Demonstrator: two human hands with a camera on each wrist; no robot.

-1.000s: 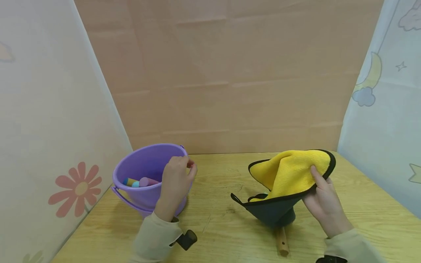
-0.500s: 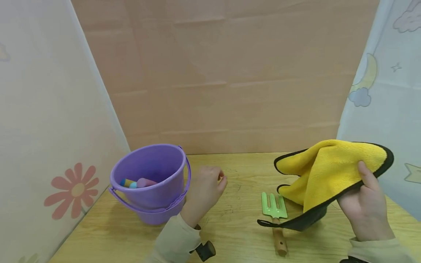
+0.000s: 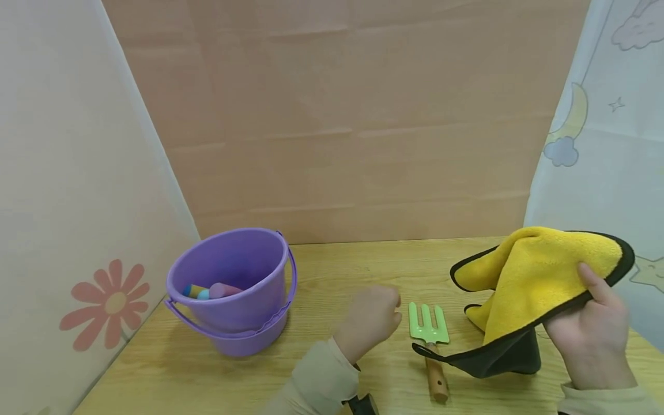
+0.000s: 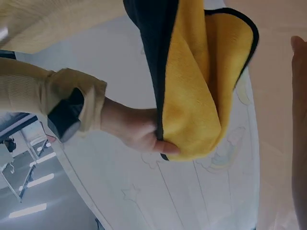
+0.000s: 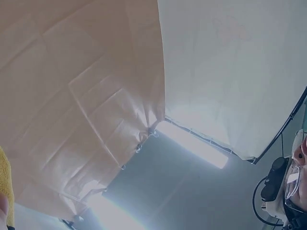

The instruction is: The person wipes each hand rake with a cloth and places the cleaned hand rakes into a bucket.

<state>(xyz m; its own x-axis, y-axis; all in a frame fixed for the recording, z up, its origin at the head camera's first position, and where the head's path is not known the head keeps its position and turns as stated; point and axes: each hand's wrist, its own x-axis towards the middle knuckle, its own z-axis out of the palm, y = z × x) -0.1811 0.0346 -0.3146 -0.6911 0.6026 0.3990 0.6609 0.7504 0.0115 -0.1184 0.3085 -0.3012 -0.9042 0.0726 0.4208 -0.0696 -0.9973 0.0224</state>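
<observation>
My right hand [image 3: 593, 334] grips a yellow towel [image 3: 550, 282] with black edging and a dark grey back, thumb on the yellow side. The towel hangs folded above the table, its looped corner over the handle of a small green garden fork [image 3: 427, 325]. That fork lies on the table, tines away from me. Just left of it hovers my left hand [image 3: 370, 320], fingers loosely curled, with nothing visible in it; its palm side is hidden. In the left wrist view the right hand [image 4: 136, 129] holds the towel [image 4: 192, 115]. Only a towel strip [image 5: 5, 182] shows in the right wrist view.
A purple bucket [image 3: 244, 314] stands at the left, its handle hanging down in front. Inside lie a pink cylinder [image 3: 224, 290] and a blue-and-yellow piece [image 3: 193, 290]. Printed sheets [image 3: 129, 190] and a tan backdrop [image 3: 332, 127] enclose the wooden table [image 3: 332, 259].
My left hand has left the bucket rim and moved right, to beside the garden fork. The right hand has carried the towel rightward, uncovering the fork's green tines.
</observation>
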